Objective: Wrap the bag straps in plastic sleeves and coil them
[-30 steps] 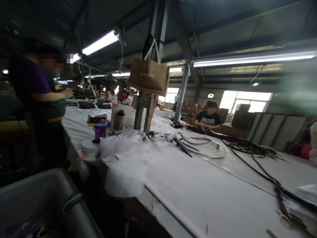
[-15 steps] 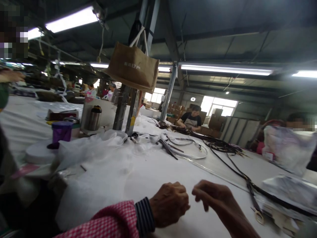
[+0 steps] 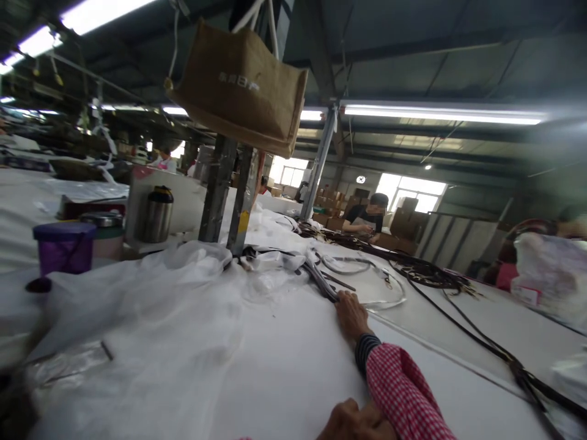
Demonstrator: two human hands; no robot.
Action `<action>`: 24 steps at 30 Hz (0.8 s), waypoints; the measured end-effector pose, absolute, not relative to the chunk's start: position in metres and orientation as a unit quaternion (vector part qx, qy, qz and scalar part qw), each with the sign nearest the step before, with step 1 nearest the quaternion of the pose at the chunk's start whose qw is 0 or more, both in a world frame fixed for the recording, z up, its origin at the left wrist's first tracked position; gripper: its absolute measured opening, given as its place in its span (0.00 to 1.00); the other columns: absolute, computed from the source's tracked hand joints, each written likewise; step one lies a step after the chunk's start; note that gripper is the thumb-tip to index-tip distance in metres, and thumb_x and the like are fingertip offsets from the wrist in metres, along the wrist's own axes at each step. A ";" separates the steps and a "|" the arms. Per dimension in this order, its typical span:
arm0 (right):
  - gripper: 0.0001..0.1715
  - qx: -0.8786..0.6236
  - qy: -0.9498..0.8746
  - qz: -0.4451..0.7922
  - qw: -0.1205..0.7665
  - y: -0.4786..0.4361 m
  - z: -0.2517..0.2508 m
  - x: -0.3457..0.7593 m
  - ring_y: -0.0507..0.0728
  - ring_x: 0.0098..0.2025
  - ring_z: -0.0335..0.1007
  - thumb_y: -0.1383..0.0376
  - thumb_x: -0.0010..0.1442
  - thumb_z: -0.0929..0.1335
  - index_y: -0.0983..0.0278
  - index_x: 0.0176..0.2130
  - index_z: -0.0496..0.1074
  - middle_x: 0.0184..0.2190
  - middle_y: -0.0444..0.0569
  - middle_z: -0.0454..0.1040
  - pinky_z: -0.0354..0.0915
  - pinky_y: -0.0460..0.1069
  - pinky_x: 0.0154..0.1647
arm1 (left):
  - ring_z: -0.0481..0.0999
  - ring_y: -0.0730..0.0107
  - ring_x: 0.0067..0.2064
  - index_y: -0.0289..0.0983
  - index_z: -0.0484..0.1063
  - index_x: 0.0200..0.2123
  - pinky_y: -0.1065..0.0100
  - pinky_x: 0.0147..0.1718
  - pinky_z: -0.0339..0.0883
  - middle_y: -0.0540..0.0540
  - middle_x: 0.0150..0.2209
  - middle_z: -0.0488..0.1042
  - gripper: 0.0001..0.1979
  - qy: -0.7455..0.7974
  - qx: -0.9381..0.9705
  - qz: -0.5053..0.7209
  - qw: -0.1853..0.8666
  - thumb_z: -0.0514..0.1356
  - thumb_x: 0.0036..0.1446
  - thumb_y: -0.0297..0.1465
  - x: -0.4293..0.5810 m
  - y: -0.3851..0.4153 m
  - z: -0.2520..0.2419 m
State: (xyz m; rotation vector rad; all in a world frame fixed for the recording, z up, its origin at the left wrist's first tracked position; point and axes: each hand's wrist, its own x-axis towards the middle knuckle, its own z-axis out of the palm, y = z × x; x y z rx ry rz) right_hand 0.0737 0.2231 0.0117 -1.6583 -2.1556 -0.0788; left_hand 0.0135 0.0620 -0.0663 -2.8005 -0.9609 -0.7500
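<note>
- Your right hand (image 3: 352, 315) reaches forward across the white tabletop (image 3: 284, 348), its fingertips at the near ends of a bunch of dark strips (image 3: 320, 281).
- You have those fingers bent and close together; whether they are clamped on the strips or only resting against them, you cannot tell from this view.
- The dark strips lie near the middle of the table, running from your right fingertips back toward crumpled clear plastic.
- Your left hand (image 3: 351, 421) is low at the bottom edge, partly cut off, with its knuckles bent; you cannot tell whether it is closed on anything.
- Your right arm wears a red-and-white checked sleeve (image 3: 403, 385) with a dark striped cuff (image 3: 367, 346).
- Just beyond your right hand lies a pale looped strap (image 3: 402, 296), with a small metal clasp (image 3: 387, 282) near it.
- Farther right, long dark straps (image 3: 477, 338) run along the table toward you from a dark heap (image 3: 428, 276).
- To your left, thin white sheeting (image 3: 165, 311) lies rumpled, with a purple tub (image 3: 64, 247) and a steel flask (image 3: 157, 219) beyond it.
- Across the table, a co-worker (image 3: 364, 214) leans over the surface.
</note>
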 end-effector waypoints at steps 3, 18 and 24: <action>0.10 -0.583 -0.788 -0.062 0.189 0.211 0.009 0.081 0.63 0.52 0.68 0.70 0.67 0.63 0.64 0.42 0.73 0.45 0.56 0.75 0.60 0.54 0.49 | 0.68 0.66 0.27 0.38 0.69 0.27 0.65 0.19 0.49 0.47 0.24 0.71 0.12 -0.290 -0.905 -0.285 0.126 0.61 0.65 0.33 0.004 0.052 -0.047; 0.05 -0.362 -0.902 -0.010 0.235 -0.053 0.041 0.191 0.56 0.34 0.73 0.63 0.70 0.65 0.60 0.40 0.70 0.32 0.47 0.75 0.66 0.48 0.37 | 0.73 0.63 0.50 0.40 0.68 0.39 0.64 0.45 0.69 0.50 0.45 0.77 0.05 -0.296 -0.929 -0.220 0.032 0.63 0.64 0.28 -0.034 -0.001 0.016; 0.19 -0.472 -0.870 -0.003 0.144 -0.130 0.082 0.216 0.61 0.48 0.73 0.73 0.56 0.71 0.58 0.47 0.70 0.45 0.50 0.77 0.67 0.52 0.49 | 0.73 0.62 0.39 0.38 0.64 0.36 0.63 0.36 0.66 0.49 0.36 0.75 0.07 -0.246 -0.933 -0.220 0.141 0.58 0.64 0.21 -0.025 -0.018 0.020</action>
